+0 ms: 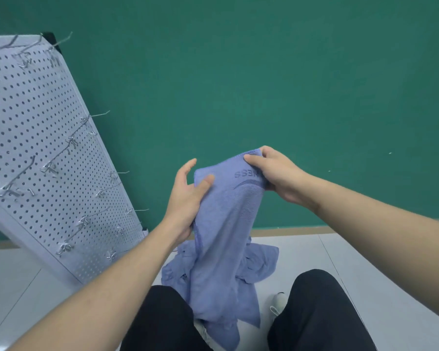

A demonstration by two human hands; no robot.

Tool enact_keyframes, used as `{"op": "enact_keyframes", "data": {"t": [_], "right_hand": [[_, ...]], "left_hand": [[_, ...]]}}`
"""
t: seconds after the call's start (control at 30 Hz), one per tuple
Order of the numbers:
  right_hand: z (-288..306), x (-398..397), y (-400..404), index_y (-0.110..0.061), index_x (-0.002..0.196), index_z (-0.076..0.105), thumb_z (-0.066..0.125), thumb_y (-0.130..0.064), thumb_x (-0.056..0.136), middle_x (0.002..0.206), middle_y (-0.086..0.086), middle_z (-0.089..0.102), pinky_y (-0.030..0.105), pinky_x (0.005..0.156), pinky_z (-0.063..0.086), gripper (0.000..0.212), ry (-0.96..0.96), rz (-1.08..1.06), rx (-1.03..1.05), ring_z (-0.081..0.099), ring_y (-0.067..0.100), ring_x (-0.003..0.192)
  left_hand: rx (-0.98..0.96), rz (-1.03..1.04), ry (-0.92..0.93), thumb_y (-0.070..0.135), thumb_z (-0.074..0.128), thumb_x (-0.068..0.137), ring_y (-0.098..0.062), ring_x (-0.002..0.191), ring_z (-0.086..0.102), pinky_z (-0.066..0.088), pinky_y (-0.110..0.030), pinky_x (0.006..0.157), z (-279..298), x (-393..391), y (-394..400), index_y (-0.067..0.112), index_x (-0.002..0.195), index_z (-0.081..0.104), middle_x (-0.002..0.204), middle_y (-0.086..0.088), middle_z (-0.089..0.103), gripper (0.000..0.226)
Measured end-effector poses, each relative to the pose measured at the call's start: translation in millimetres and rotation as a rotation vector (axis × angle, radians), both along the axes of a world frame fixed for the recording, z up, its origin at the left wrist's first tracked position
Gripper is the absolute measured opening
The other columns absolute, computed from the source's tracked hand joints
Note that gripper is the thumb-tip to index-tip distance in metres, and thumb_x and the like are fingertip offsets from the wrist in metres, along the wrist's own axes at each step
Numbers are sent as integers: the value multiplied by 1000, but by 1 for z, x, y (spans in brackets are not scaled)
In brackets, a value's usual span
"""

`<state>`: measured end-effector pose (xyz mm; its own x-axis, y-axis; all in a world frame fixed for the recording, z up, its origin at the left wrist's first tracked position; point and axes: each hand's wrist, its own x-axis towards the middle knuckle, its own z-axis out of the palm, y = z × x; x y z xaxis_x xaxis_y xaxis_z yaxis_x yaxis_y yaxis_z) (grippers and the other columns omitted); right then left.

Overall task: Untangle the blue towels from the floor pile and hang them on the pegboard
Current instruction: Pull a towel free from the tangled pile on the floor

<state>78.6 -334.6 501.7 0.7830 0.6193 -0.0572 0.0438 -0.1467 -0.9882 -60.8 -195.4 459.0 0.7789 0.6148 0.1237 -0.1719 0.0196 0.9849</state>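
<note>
A person holds a blue towel (223, 224) up in front of a green wall (238, 72), gripping it with both hands. The right hand (274, 173) pinches the towel's top edge, thumb on the near face and fingers curled over the far side, just above a line of stitched lettering that reads upside down and a curved darker stripe below it. The left hand (185, 201) clasps the towel's left edge lower down — thumb pressed on the front of the cloth, fingers partly open behind it, the index finger lifted free. The towel hangs from these two grips in a long bunched fold, its lower end dangling between the person's knees in black trousers (314, 312). Behind it on the pale floor (378, 274) lies the pile of blue towels (261, 262), crumpled, close to the foot of the wall; whether the held towel touches the pile cannot be told. A white shoe (276, 304) shows beside the right knee. To the left stands the white pegboard (36, 148), appearing tilted in the wide view, studded with metal hooks (51, 168) in several rows — no towel hangs on any hook in sight. Both forearms are bare.
</note>
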Motion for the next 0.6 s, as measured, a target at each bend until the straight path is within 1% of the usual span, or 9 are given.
{"op": "enact_keyframes", "data": {"t": [0.07,0.1,0.17,0.23,0.33,0.4,0.47,0.53,0.6], "right_hand": [[-2,-3,3,-19,99,50,58,-29,99,96,1,63,29,68,49,13,-38,-43,-27,59,13,78],[-3,-4,3,-19,100,50,59,-30,98,98,1,63,28,66,47,13,-49,-67,-38,59,13,79],[-3,-7,3,-22,104,49,60,-30,97,97,2,63,28,63,46,15,-37,-109,-56,59,13,76],[-6,-9,2,-26,113,48,59,-29,98,91,5,64,26,58,48,19,-36,-126,-65,59,15,69],[-7,-10,0,-35,132,44,56,-28,100,89,5,66,29,64,53,35,-54,-115,13,62,17,68],[-7,-10,-8,-47,135,43,58,-33,100,108,-8,63,26,79,55,41,-56,-37,122,69,9,86],[-9,-13,-18,-55,134,47,62,-37,98,127,-16,57,20,87,52,43,-5,94,209,66,-2,105],[-19,-17,-28,-54,130,55,68,-34,90,136,-12,58,26,95,50,46,98,205,256,62,5,117],[-33,-21,-33,-45,119,68,70,-21,85,131,-12,64,28,95,49,42,159,269,278,63,11,113]], "left_hand": [[-40,-114,-53,7,66,94,-16,97,72,59,-34,83,-9,-9,-5,45,141,42,109,-3,76,65],[9,-112,-30,3,65,94,-17,105,70,57,-37,92,-12,-10,-7,45,134,54,112,-3,75,59],[121,-45,61,-3,58,95,-11,111,67,51,-35,103,-17,-11,-10,37,94,80,103,7,77,46],[148,-62,136,-5,49,97,-9,108,67,50,-33,103,-14,-11,-16,32,76,82,96,10,77,54],[-20,-207,98,3,44,103,-10,109,67,54,-33,94,-6,-7,-23,30,104,77,116,7,74,42],[-169,-242,34,2,45,103,-7,110,66,54,-29,92,1,-1,-24,26,121,67,124,5,71,37],[-260,-242,-25,0,50,100,-7,113,66,54,-26,94,7,4,-22,23,130,60,128,2,68,39],[-305,-235,-56,-2,55,97,-10,115,65,53,-25,96,13,7,-21,20,138,55,129,-1,67,47],[-328,-223,-59,-3,58,94,-11,114,66,55,-25,93,15,8,-16,19,143,50,128,0,65,55]]}}
